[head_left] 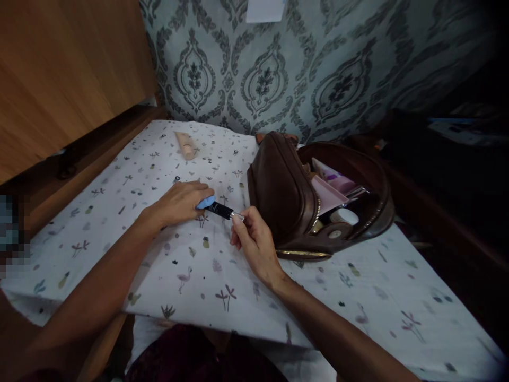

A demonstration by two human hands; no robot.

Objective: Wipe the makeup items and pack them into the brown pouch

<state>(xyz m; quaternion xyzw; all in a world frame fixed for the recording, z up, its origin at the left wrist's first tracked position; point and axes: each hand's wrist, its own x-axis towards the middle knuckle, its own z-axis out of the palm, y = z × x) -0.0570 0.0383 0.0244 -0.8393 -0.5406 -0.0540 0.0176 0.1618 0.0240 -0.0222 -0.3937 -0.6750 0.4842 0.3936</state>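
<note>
A slim black cosmetic tube with pale lettering and a silver end lies between my two hands, above the patterned cloth. My left hand is closed around a light-blue piece at the tube's left end; whether it is a cloth or a sponge I cannot tell. With thumb and fingers, my right hand pinches the silver end. Just right of that hand, a brown leather bag lies open. A pink tube, a pale pink flat item and a white round lid show inside it.
A beige tube lies towards the back left of the table, on a white cloth printed with flamingos and pineapples. Behind stands a wall with grey damask paper. A wooden cabinet rises at the left; the right side is dark.
</note>
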